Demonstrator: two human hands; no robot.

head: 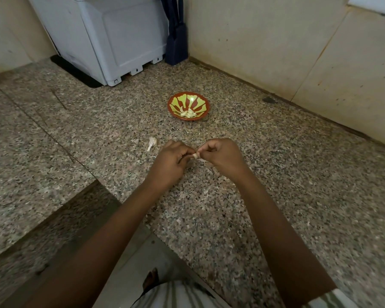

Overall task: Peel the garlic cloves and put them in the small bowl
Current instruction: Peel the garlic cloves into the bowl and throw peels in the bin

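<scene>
Garlic clove [195,155] pinched between left hand [171,162], right hand [223,154]; small bowl [206,106], spare clove [152,143] nearby.

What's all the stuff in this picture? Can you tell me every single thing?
small bowl: one, red-brown with a green pattern, on the counter beyond the hands.
peeled cloves: a few, pale, inside the small bowl.
garlic piece: one, whitish, skin on, on the counter just left of the hands.
held clove: one, pale, between the two hands.
counter: one, speckled stone.
white machine: one, at the back left of the counter.
dark blue thing: one, in the corner; too dim to tell what it is.
left hand: one, pinches the held clove.
right hand: one, pinches the held clove's other end.
</scene>
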